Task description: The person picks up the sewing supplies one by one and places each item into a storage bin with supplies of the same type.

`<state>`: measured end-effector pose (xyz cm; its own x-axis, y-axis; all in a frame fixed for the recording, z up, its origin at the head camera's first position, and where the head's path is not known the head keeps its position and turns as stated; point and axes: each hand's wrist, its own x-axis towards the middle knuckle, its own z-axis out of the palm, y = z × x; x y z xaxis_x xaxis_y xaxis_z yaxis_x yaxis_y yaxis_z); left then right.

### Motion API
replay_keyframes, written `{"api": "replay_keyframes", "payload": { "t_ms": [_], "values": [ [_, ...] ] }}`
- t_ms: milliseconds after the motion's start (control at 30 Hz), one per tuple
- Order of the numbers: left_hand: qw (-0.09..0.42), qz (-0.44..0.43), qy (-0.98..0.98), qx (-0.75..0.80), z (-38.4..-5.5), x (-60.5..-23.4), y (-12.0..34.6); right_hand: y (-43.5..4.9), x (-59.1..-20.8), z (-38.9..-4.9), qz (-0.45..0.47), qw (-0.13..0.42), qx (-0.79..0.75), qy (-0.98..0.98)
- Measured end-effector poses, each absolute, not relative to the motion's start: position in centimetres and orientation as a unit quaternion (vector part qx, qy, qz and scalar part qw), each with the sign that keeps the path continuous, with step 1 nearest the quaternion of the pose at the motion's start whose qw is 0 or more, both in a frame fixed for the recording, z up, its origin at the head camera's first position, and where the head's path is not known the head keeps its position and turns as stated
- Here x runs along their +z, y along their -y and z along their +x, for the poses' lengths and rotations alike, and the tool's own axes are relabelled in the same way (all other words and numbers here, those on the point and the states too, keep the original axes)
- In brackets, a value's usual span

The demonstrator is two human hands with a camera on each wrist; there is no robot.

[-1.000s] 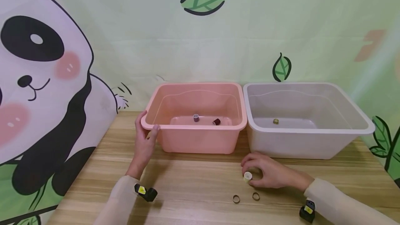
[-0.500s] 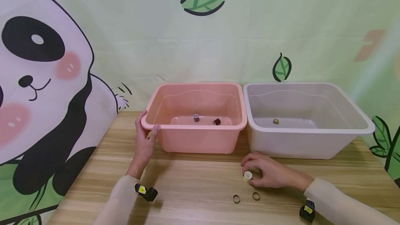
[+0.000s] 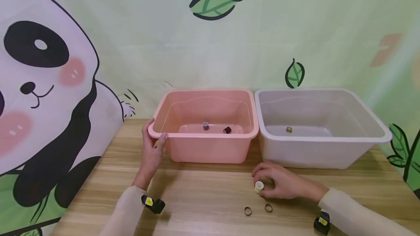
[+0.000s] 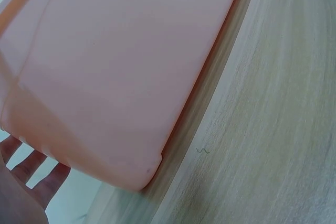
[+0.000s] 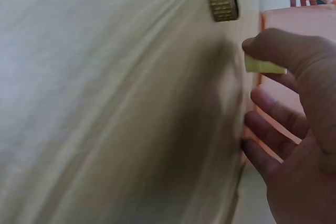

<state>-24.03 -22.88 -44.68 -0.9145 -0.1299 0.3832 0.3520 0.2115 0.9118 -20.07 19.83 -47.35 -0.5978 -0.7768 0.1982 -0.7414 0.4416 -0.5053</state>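
A small pale yellow thread spool [image 3: 259, 187], with a hollow white end, stands pinched between the thumb and fingers of my right hand [image 3: 283, 182] just above or on the table. Its yellow side also shows in the right wrist view, partly behind the thumb. My left hand [image 3: 152, 160] grips the front left corner of the pink bin [image 3: 208, 150], thumb over the rim and fingers along the outer side. Closer to me than the spool lie two gold-coloured rings, one on the left [image 3: 245, 210] and one on the right [image 3: 265, 208].
Inside the pink bin are a greyish purple spool [image 3: 205, 126] and a dark brown spool [image 3: 227, 130]. A pale grey bin [image 3: 305, 153] stands against its right side, holding a gold-coloured ring [image 3: 289, 129]. Behind both bins hangs a panda-printed cloth [image 3: 164, 54].
The head view has tilted up slightly, so everything sits a little lower in it. Both hands keep their places and their holds.
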Motion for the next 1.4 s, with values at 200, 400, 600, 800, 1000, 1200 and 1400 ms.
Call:
{"api": "replay_keyframes", "payload": {
  "t_ms": [200,400,600,800,1000,1200,1400],
  "values": [
    [0.186,-0.069,0.755,-0.625,-23.8,-44.7,22.9,-19.1,-46.4,-19.4,-0.454,0.057,-0.294,-0.839],
    [0.190,-0.070,0.756,-0.622,-23.8,-44.8,22.9,-18.5,-45.4,-19.4,-0.453,0.048,-0.296,-0.839],
    [0.193,-0.075,0.751,-0.627,-24.0,-45.1,23.1,-18.2,-44.7,-19.6,-0.461,0.046,-0.305,-0.832],
    [0.194,-0.075,0.751,-0.627,-24.1,-45.0,23.0,-18.0,-43.8,-19.5,-0.470,0.044,-0.299,-0.829],
    [0.198,-0.078,0.749,-0.628,-24.0,-45.0,23.0,-17.8,-43.0,-19.4,-0.480,0.037,-0.290,-0.827],
    [0.196,-0.076,0.753,-0.624,-24.0,-44.9,23.0,-17.6,-42.3,-19.4,-0.480,0.041,-0.291,-0.826],
    [0.194,-0.076,0.755,-0.622,-24.0,-44.7,22.9,-17.6,-41.8,-19.4,-0.473,0.054,-0.294,-0.829]
  ]
}}
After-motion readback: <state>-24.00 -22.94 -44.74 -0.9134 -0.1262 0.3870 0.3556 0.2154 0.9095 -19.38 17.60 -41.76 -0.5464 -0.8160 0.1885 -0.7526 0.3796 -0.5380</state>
